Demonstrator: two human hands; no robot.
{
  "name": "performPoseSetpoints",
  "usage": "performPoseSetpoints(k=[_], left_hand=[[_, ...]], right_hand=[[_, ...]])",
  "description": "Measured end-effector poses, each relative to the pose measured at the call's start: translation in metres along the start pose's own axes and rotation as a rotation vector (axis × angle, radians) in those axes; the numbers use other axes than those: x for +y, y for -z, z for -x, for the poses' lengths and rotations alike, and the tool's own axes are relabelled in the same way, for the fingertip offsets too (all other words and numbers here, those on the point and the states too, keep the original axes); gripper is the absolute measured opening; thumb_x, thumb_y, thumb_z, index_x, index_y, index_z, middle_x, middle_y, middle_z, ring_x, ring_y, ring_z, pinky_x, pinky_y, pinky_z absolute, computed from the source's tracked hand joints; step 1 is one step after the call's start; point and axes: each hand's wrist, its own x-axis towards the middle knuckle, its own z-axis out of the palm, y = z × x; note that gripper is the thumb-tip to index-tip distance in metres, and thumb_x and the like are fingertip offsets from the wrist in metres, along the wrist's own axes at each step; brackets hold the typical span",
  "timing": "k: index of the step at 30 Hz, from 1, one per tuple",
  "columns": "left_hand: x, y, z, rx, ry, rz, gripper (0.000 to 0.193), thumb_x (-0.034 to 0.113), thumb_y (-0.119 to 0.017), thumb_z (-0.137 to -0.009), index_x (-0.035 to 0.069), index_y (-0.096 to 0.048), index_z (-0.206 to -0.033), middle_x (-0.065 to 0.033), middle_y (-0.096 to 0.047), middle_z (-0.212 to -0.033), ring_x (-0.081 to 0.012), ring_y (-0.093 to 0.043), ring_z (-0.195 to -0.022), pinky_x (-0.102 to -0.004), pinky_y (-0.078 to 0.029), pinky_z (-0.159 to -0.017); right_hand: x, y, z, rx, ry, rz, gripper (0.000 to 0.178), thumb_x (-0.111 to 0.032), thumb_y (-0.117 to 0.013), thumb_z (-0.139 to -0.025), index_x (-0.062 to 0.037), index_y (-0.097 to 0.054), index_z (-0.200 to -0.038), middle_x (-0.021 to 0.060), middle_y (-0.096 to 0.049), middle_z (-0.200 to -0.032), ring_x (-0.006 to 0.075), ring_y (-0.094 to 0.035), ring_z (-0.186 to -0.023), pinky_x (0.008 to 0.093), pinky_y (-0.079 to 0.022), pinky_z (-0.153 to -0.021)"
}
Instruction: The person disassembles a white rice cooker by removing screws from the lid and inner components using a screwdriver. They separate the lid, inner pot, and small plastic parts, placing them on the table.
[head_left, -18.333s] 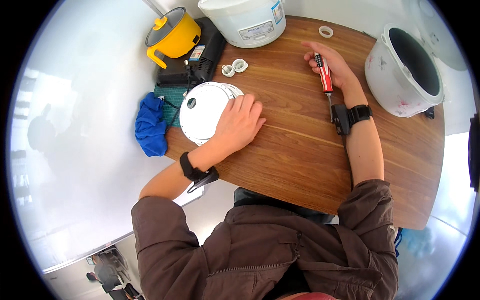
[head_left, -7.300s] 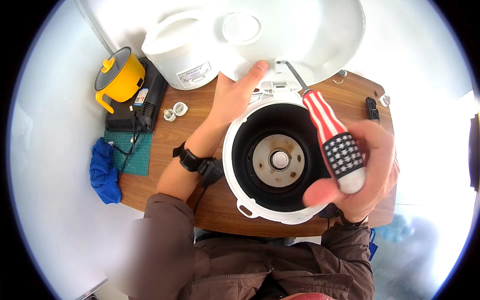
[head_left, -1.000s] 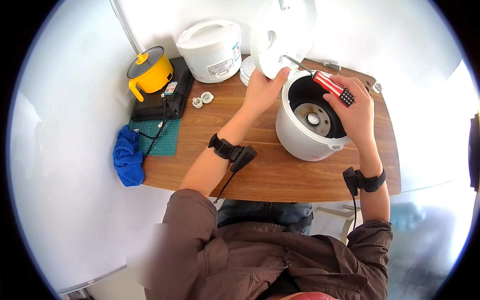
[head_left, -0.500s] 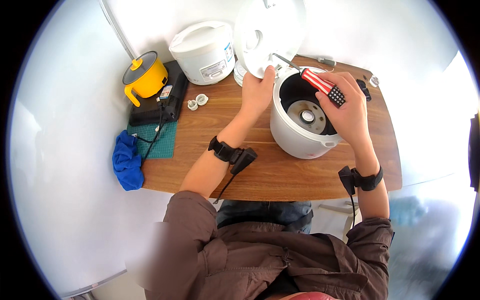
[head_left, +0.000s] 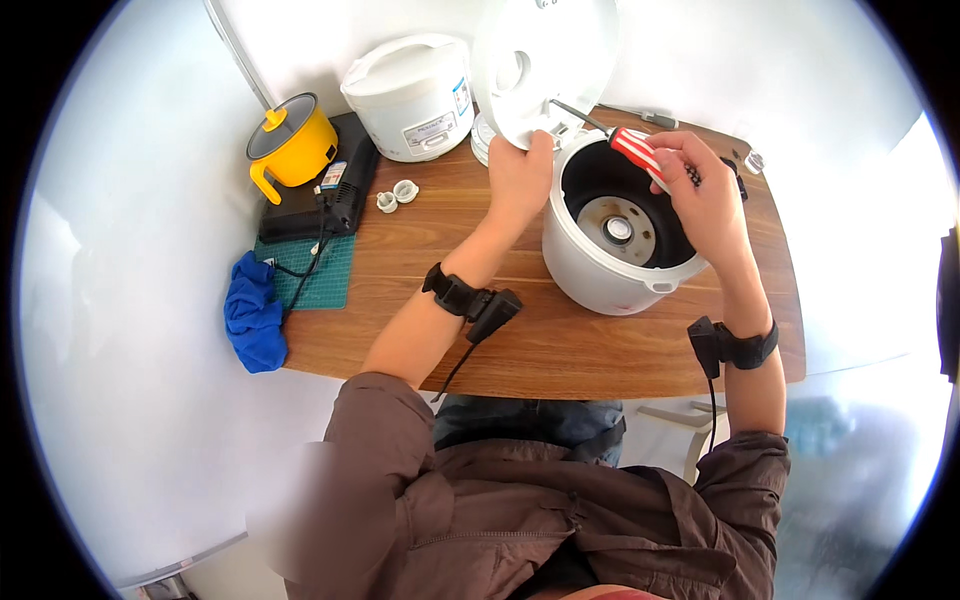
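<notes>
In the head view, the rice cooker (head_left: 580, 270) is taken as the middle of the clock. Its white lid (head_left: 585, 65) is tipped up toward eleven o'clock, with its inner side shown. A screwdriver (head_left: 633, 147) with a red and white striped handle is gripped by the right hand (head_left: 700, 195) at two o'clock, with the fingers curled around it. The thin metal shaft (head_left: 578, 113) is pointed at the lid's inner side; what is met by the tip is too small to tell. The lid's bottom edge is touched by the left hand (head_left: 522, 180) at ten o'clock. Whether the lid is pinched or just steadied cannot be told, as most of those fingers are hidden.

The shaft is slanted, so the tip could be slipped sideways and the lid scratched, or the left thumb poked, since it is placed close by. If the lid is pushed too hard, it could be rocked back. If a small part is let go, it could be dropped into the dark pot space, onto the heating plate (head_left: 640, 243).

At nine o'clock, two small white caps (head_left: 396, 195) are set on the table (head_left: 480, 340) and could be knocked by a swung left arm.
</notes>
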Motion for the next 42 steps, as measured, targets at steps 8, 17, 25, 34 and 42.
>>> performPoseSetpoints(k=[8,17,25,34,42], left_hand=[[0.001,-0.004,0.0,0.016,0.076,0.079,0.026,0.011,-0.055,-0.089,-0.012,-0.064,-0.079,-0.0099,-0.066,-0.068,-0.0151,-0.059,-0.065,-0.0387,-0.047,-0.061],[0.003,-0.005,-0.001,0.029,0.036,0.065,0.024,0.009,-0.053,-0.088,-0.01,-0.064,-0.08,-0.009,-0.065,-0.068,-0.0148,-0.058,-0.064,-0.0382,-0.046,-0.061],[-0.001,-0.004,-0.002,0.021,0.059,0.076,0.023,0.009,-0.054,-0.088,-0.01,-0.063,-0.079,-0.0084,-0.065,-0.068,-0.0143,-0.057,-0.065,-0.038,-0.045,-0.06],[0.004,-0.006,-0.001,0.003,0.083,0.045,0.022,0.01,-0.054,-0.088,-0.009,-0.063,-0.08,-0.0074,-0.065,-0.069,-0.0137,-0.056,-0.065,-0.0371,-0.045,-0.062],[0.004,-0.004,0.001,0.018,0.101,0.059,0.023,0.011,-0.054,-0.088,-0.009,-0.063,-0.08,-0.0065,-0.064,-0.067,-0.0134,-0.056,-0.065,-0.0366,-0.045,-0.063]], right_hand=[[0.009,0.002,0.001,0.165,0.379,0.29,0.032,-0.027,-0.077,-0.093,-0.0027,-0.07,-0.112,0.0096,-0.071,-0.105,0.018,-0.069,-0.089,0.0314,-0.054,-0.075],[0.007,0.002,-0.002,0.139,0.237,0.194,0.04,-0.021,-0.078,-0.092,-0.0106,-0.067,-0.128,0.0078,-0.07,-0.085,0.0212,-0.072,-0.083,0.03,-0.055,-0.075],[0.013,0.003,-0.004,0.133,0.052,0.072,0.049,-0.015,-0.084,-0.084,-0.0111,-0.067,-0.129,0.0076,-0.07,-0.096,0.0194,-0.071,-0.093,0.03,-0.055,-0.081],[0.027,0.005,-0.007,0.242,0.474,0.155,0.034,-0.027,-0.07,-0.099,-0.0048,-0.064,-0.124,0.0114,-0.073,-0.096,0.0198,-0.068,-0.071,0.0312,-0.055,-0.073],[0.014,0.007,0.0,0.12,0.026,-0.096,0.037,-0.022,-0.076,-0.094,-0.0065,-0.063,-0.125,0.0061,-0.069,-0.093,0.0126,-0.064,-0.078,0.0271,-0.053,-0.076]])
